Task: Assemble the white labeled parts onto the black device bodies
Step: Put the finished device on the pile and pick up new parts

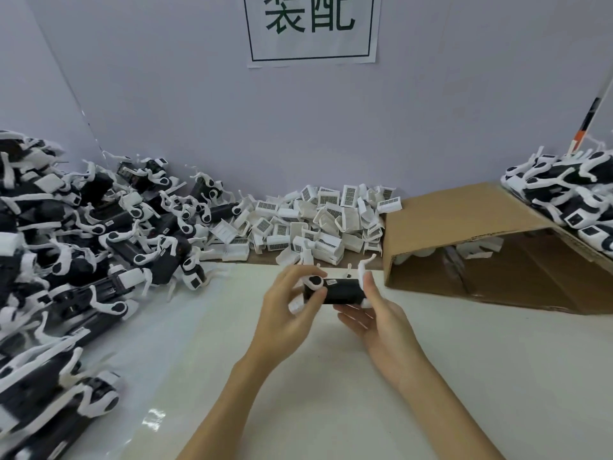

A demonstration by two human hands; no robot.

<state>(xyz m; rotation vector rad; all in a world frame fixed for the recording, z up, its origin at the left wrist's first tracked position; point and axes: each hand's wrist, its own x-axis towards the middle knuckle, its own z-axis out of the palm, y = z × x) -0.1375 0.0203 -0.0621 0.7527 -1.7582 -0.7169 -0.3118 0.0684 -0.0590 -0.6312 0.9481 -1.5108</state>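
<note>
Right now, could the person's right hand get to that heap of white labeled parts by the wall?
Probably yes, once freed: the right hand holds the black device body, and bare table lies between it and the white labeled parts.

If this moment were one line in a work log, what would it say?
stage: fitting | held: black device body with white parts | left hand: grips its end | right hand: holds other end | supply: white labeled parts pile

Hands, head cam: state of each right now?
Left hand: grips the left end of the black device, fingers curled round it.
Right hand: holds the device's right end, fingers under it, thumb on the white end piece.
</note>
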